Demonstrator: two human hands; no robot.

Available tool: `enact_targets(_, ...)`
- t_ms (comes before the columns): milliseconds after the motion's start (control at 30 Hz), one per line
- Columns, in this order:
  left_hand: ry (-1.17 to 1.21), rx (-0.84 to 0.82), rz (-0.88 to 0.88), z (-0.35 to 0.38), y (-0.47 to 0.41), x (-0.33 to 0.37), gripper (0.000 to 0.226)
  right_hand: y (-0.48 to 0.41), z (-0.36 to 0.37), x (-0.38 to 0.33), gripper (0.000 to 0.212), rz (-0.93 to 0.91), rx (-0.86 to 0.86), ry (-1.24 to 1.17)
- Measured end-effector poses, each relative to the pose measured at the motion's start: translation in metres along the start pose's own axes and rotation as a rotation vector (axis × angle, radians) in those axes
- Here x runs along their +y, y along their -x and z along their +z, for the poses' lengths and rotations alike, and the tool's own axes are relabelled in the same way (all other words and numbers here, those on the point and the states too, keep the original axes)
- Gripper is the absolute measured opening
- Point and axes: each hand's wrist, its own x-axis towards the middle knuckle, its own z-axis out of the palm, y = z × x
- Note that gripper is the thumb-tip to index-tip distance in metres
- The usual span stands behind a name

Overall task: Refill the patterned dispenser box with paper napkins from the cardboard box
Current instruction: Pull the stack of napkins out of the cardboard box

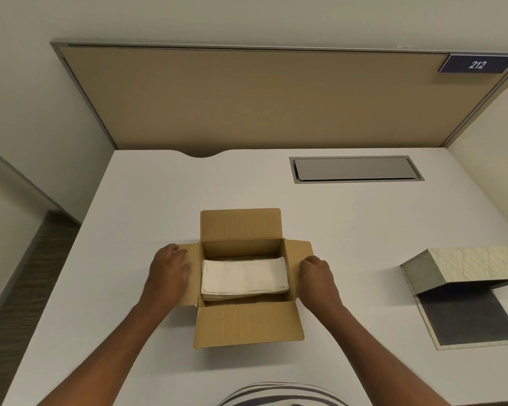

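A cardboard box (247,323) stands open in the middle of the white desk, all its flaps folded outward. Inside lies a stack of white paper napkins (244,278). My left hand (169,268) presses flat on the box's left flap. My right hand (316,273) rests curled on the right flap, fingers bent over its edge. The patterned dispenser box (469,266) lies at the right edge of the desk, cream with a leaf-like pattern. Its hinged grey base panel (464,317) is spread flat on the desk toward me.
A tan partition panel (247,98) closes the far side of the desk (129,200), with a sign reading 212 at its right end. A grey cable hatch (355,168) sits flush in the desk behind the box. The floor drops away at the left.
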Motion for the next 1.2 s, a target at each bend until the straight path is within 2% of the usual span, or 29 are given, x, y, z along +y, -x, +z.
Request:
enact_targets(67, 0.046, -0.01, 0.07, -0.003, 0.002, 0.013, 0.037, -0.001, -0.002, -0.003, 0.015, -0.049, 0.054, -0.066)
enact_targets(133, 0.099, -0.103, 0.136, -0.005, 0.002, 0.027, 0.045, -0.003, -0.004, -0.008, 0.018, -0.117, 0.078, -0.113)
enact_targets(200, 0.105, -0.225, 0.204, -0.005, 0.0, 0.037, 0.053, -0.005, -0.009, -0.015, 0.03, -0.184, 0.033, -0.131)
enact_targets(267, 0.07, -0.352, 0.227, -0.002, -0.004, 0.044, 0.063, -0.006, -0.016, -0.023, 0.048, -0.256, -0.082, -0.129)
enact_targets(367, -0.072, -0.525, 0.221, 0.004, -0.013, 0.052, 0.084, -0.011, -0.021, -0.035, 0.074, -0.387, -0.258, 0.024)
enact_targets(500, -0.318, -0.629, 0.282, 0.016, -0.025, 0.063, 0.099, -0.027, -0.012, -0.046, 0.093, -0.462, -0.34, 0.274)
enact_targets(700, -0.514, -0.674, 0.335, 0.044, -0.034, 0.06, 0.114, -0.049, 0.015, -0.054, 0.096, -0.532, -0.343, 0.535)
enact_targets(933, -0.642, -0.662, 0.377, 0.06, -0.041, 0.056, 0.119, -0.059, 0.033, -0.059, 0.094, -0.511, -0.382, 0.61)
enact_targets(1033, -0.714, -0.624, 0.412, 0.065, -0.041, 0.053, 0.114, -0.06, 0.041, -0.058, 0.084, -0.52, -0.356, 0.662)
enact_targets(1200, -0.774, -0.558, 0.426, 0.069, -0.036, 0.051, 0.092, -0.061, 0.047, -0.058, 0.066, -0.513, -0.337, 0.65)
